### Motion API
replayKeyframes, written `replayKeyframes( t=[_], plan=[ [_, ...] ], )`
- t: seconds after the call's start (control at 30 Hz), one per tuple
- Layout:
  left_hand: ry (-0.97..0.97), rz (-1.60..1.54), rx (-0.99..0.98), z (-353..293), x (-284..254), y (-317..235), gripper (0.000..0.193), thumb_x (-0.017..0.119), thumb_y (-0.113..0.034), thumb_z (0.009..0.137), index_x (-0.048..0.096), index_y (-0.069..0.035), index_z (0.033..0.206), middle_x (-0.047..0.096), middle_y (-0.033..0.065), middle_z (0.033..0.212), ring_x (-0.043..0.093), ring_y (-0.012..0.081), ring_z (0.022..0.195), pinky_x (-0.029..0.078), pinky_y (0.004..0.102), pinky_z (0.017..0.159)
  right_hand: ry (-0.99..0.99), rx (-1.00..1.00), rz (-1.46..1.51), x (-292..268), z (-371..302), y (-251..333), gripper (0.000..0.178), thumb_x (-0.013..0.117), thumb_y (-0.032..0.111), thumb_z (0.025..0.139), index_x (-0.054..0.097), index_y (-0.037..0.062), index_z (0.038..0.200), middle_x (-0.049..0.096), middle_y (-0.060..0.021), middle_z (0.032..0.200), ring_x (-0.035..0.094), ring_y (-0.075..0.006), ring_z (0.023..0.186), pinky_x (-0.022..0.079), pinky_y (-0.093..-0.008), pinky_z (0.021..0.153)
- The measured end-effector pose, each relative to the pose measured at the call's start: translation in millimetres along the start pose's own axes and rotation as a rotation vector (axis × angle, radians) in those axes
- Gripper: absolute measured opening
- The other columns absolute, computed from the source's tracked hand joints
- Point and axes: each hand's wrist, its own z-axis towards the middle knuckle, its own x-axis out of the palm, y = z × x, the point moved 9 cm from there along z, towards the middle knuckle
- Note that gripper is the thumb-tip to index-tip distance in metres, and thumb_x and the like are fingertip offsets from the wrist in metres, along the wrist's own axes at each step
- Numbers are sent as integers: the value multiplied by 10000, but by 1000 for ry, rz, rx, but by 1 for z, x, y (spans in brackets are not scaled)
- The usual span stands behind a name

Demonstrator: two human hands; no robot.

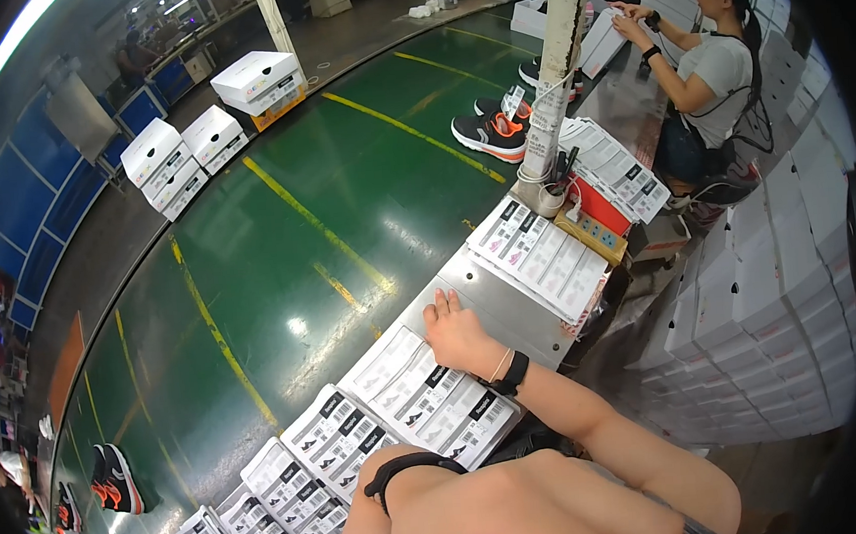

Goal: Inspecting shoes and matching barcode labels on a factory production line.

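My right hand [456,336] lies on the metal ledge at the edge of the belt, its fingers stretched out. The palm side is next to a stack of printed label sheets [395,368] and holds nothing that shows. A black wristband [511,372] circles that wrist. Close to my body, my left hand [361,515] bends down past a black band, over more label sheets [336,437]; its fingers are hidden. Several such stacks run along the ledge toward the lower left. Another pile of label sheets [537,259] sits beyond my right hand.
A green belt [298,256] with yellow lines carries white shoeboxes [256,81] and black-and-orange sneakers [491,132]. A white post [550,90] rises by a yellow power strip [589,234]. White boxes [749,314] are stacked on the right. A co-worker [717,68] handles a box at far right.
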Motion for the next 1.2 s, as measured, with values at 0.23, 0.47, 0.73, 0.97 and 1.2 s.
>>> replayKeyframes(
  t=[0.23, 0.47, 0.73, 0.97, 1.2],
  plan=[
    [-23, 496, -51, 16, 1, -25, 261, 688, -142, 818, 616, -23, 597, 624, 88, 670, 541, 94, 486, 368, 179, 394, 39, -11, 11, -5, -1, 3, 537, 572, 146, 739, 433, -127, 1179, 385, -383, 1304, 394, -516, 1217, 421, -411, 965],
    [-269, 670, 37, 26, 1, -32, 201, 673, -2, 722, 612, -26, 531, 615, 80, 578, 492, 82, 383, 307, 169, 318, 55, 3, 31, -1, -1, 1, 555, 578, 147, 741, 419, -124, 1198, 368, -372, 1324, 376, -514, 1232, 422, -415, 966],
    [-120, 850, 124, 28, 12, -37, 160, 680, 4, 675, 604, -14, 535, 603, 74, 562, 457, 81, 369, 274, 200, 298, 41, -4, -2, 1, 0, 2, 553, 579, 152, 740, 424, -121, 1195, 379, -369, 1318, 392, -506, 1224, 434, -413, 952],
    [97, 990, -54, 25, -1, -29, 102, 705, -27, 705, 651, 1, 623, 623, 97, 609, 522, 123, 415, 366, 213, 341, 80, -4, -53, -4, -2, 3, 520, 566, 243, 841, 410, -105, 1194, 370, -355, 1329, 360, -498, 1252, 437, -448, 940],
    [144, 1240, 11, 31, -3, -55, 207, 747, -119, 725, 654, 34, 830, 620, 126, 719, 597, 168, 573, 477, 238, 478, 96, -4, -51, -2, -5, 0, 515, 555, 243, 846, 405, -108, 1192, 365, -359, 1330, 353, -513, 1249, 432, -449, 945]
  ],
)
